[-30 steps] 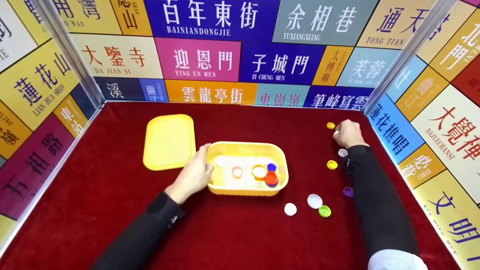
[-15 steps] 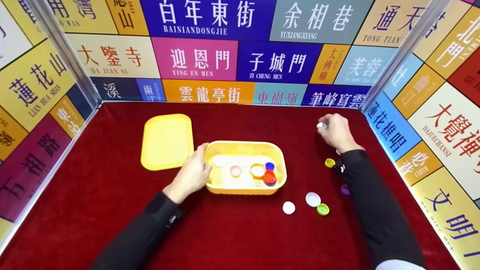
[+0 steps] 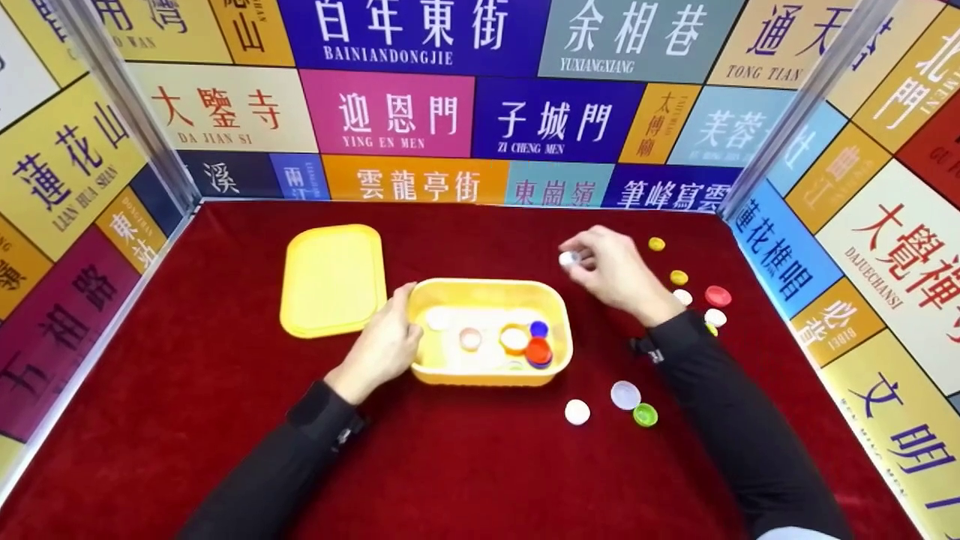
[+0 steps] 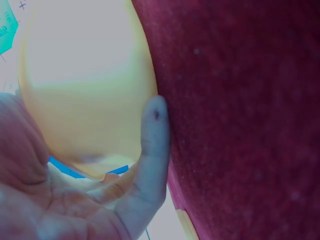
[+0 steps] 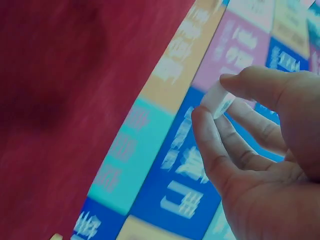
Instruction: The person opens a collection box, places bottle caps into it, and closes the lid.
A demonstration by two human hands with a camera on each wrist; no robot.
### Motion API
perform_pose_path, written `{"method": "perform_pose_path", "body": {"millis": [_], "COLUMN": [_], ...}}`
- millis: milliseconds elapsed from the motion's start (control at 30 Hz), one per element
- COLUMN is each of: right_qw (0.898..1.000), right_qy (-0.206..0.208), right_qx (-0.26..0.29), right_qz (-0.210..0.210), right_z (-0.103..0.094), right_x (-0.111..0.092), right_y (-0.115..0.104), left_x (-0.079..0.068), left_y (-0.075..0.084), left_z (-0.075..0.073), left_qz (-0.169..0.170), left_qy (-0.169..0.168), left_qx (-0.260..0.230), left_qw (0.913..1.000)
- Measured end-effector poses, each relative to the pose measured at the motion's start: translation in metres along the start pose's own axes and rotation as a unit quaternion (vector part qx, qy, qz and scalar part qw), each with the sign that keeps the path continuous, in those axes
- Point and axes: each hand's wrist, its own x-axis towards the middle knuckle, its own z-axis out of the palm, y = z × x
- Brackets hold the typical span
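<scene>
A yellow plastic box [image 3: 491, 377] stands on the red cloth with several bottle caps inside, among them a red cap [image 3: 538, 350] and a blue cap [image 3: 538, 329]. My left hand [image 3: 381, 346] grips the box by its left end. Seen from the left wrist, that hand's fingers curve around the end of the yellow box [image 4: 90, 115]. Between thumb and index finger my right hand [image 3: 611, 270] pinches a white bottle cap [image 5: 216, 99], held in the air beyond the box's far right corner. The other fingers of that hand are bent beneath the cap.
Left of the box lies a flat yellow lid [image 3: 334, 279]. Loose caps are scattered to the right: a red cap [image 3: 718, 295], a yellow cap [image 3: 657, 244], a green cap [image 3: 645, 415], a white cap [image 3: 577, 412] and others. Sign-covered panels [image 3: 397, 112] enclose the back and sides.
My right hand has lifted the white cap from the far right of the cloth and carried it left toward the box. My left hand still holds the box in place.
</scene>
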Motion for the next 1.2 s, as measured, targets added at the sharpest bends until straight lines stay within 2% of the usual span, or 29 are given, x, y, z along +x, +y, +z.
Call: {"method": "perform_pose_path", "body": {"millis": [167,267,533,633,733,1200], "right_qw": [0.998,0.993,0.970,0.965,0.964,0.967], "right_qy": [-0.030,-0.063,-0.144,-0.166,-0.175,-0.167], "right_qx": [-0.001,-0.017,-0.048,-0.059,-0.069,-0.031], "right_qz": [-0.062,-0.096,-0.189,-0.196,-0.186,-0.191], "right_z": [0.017,0.028,0.055,0.061,0.063,0.060], "right_x": [0.001,0.000,-0.003,-0.006,-0.008,-0.008], "right_y": [-0.034,-0.050,-0.074,-0.079,-0.081,-0.078], "left_x": [0.001,0.000,0.000,0.000,0.001,0.000], "left_y": [0.000,0.000,0.000,0.001,0.002,0.000], "left_z": [-0.001,-0.001,0.000,0.000,0.000,0.000], "left_qz": [0.001,0.002,0.002,0.004,0.005,-0.001], "left_qy": [0.001,0.002,0.004,0.004,0.003,-0.002], "left_qx": [0.001,-0.001,-0.009,-0.007,-0.008,-0.008], "left_qw": [1.0000,1.0000,1.0000,1.0000,1.0000,1.0000]}}
